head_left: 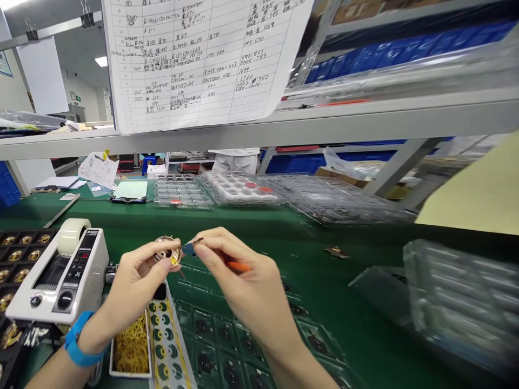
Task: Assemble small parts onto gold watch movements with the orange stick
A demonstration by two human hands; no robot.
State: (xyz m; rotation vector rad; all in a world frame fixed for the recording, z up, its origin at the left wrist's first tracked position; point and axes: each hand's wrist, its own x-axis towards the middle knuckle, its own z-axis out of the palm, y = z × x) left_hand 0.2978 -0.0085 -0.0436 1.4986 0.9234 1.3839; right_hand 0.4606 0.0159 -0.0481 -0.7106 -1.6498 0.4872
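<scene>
My left hand [140, 270], with a blue band [83, 339] at its wrist, is closed around a round gold-coloured metal case [173, 255]. Thumb and fingers grip its edge, and the inside faces my right hand. Close beside the case, my right hand [239, 270] pinches a small blue piece [188, 248] with a dark end near the fingertips. An orange handle-like part [238, 266] shows inside the curled fingers; its full shape is hidden. Below both hands lies a clear blister tray [217, 346] with small dark round parts in its pockets.
A white tape dispenser [87, 275] stands left, beside a dark tray of gold cases [16, 256]. A white box of yellow rings [132, 348] adjoins a sticker sheet [166, 340]. Clear trays are stacked at the back [182, 190] and right [458, 302]. A shelf beam [243, 135] crosses above.
</scene>
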